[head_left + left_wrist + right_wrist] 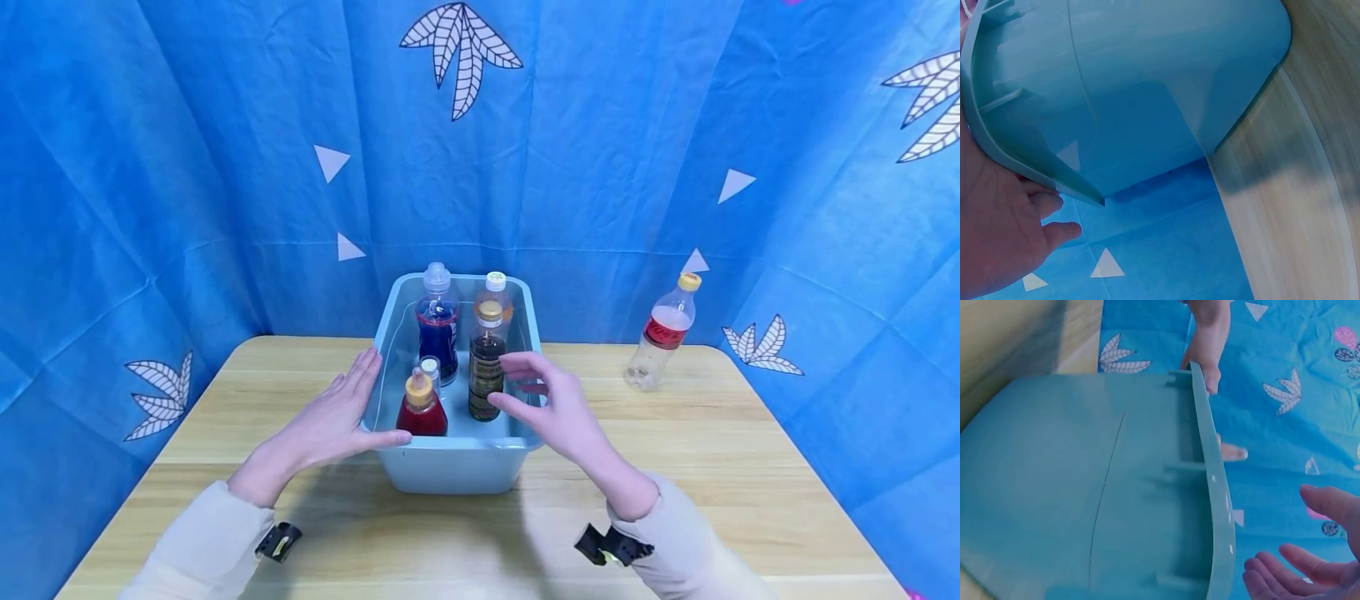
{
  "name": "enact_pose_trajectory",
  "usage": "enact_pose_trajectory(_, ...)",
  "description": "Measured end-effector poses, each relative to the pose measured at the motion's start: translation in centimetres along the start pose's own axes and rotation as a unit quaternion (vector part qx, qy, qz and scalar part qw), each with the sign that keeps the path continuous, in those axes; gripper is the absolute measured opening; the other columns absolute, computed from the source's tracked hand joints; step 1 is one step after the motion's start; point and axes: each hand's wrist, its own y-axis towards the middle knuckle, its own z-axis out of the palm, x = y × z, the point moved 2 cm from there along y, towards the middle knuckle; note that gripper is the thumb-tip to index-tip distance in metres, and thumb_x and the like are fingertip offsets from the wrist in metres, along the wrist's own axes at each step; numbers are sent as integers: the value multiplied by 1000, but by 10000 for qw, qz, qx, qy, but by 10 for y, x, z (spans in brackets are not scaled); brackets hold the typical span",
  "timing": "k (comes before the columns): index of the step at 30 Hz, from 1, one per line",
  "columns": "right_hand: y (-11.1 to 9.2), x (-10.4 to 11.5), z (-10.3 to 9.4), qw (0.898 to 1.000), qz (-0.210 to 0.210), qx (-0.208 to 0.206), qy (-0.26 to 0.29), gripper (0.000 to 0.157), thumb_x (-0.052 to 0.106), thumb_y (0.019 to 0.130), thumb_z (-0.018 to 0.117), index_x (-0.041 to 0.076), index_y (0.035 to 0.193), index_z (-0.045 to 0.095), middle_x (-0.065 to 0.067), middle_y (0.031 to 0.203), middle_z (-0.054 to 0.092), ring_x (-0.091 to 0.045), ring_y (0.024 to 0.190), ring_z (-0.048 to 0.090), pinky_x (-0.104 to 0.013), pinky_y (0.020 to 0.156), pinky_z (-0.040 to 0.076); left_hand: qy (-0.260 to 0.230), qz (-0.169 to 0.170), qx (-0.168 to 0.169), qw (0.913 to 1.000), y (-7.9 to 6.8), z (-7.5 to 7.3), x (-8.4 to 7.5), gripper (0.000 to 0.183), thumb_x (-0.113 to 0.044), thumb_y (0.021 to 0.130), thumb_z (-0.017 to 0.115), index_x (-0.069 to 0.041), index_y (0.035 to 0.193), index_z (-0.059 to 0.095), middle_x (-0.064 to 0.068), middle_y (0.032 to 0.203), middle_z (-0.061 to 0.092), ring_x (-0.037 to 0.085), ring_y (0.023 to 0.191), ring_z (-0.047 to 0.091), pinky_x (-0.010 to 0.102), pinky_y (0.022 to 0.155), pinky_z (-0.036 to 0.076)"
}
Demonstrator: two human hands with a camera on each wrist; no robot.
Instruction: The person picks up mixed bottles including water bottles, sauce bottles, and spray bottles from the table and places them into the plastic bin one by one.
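A light blue plastic bin [453,468] stands on the table with several bottles upright in it. My left hand [330,421] rests on its left rim near the front corner, fingers straight, thumb along the front rim. Over the right rim, my right hand [551,404] reaches in with spread, slightly bent fingers beside a dark bottle with a gold cap [486,375]; the right wrist view shows nothing between them. Also inside are a dark blue bottle [438,329], a white-capped bottle [496,283] behind the dark one, and a red squeeze bottle [422,419] partly hiding a small clear bottle [430,367].
Right of the bin, a nearly colourless soda bottle with a red label and yellow cap [663,329] stands near the table's back edge. The wooden table [712,467] backs onto a blue patterned cloth [600,150] that also hangs along both sides.
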Motion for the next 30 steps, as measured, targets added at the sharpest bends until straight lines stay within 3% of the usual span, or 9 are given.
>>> enact_pose_trajectory(12,-5,-30,-35,9985,-19,-546,-61,37,16,78,69,1,109,57,-13,102,60,-25,93,57,-41,81,47,20,-5,-38,10000,0,0,0,113,-74,66,50,-2,142,8,14,147,3,33,133,5,53,102,15)
enact_pose_trajectory(18,-10,-30,-49,9965,20,-827,-144,33,7,80,65,-4,110,55,-20,105,58,-31,94,56,-44,81,46,6,-3,-35,10000,0,0,0,113,-73,66,51,-2,142,7,14,147,3,33,133,5,54,101,15)
enact_pose_trajectory(22,-13,-29,-58,9933,28,-1147,-141,29,2,80,63,-7,107,55,-22,101,59,-32,91,57,-29,79,49,23,-2,-41,10000,-1,1,0,113,-74,66,50,-2,142,7,14,147,3,33,132,6,53,101,15)
enact_pose_trajectory(25,-13,-45,-65,9907,49,-1352,-113,27,3,81,62,-7,106,56,-19,99,59,-23,88,58,-16,76,46,34,-2,-49,10000,-1,1,0,113,-74,66,50,-2,142,7,14,147,3,33,132,6,53,102,15)
enact_pose_trajectory(30,-10,-77,-79,9855,167,-1682,-152,28,9,82,63,-4,107,56,-19,101,59,-3,85,56,-12,75,45,16,-6,-50,10000,0,1,1,114,-75,66,50,-2,142,7,13,147,3,32,133,5,52,102,15)
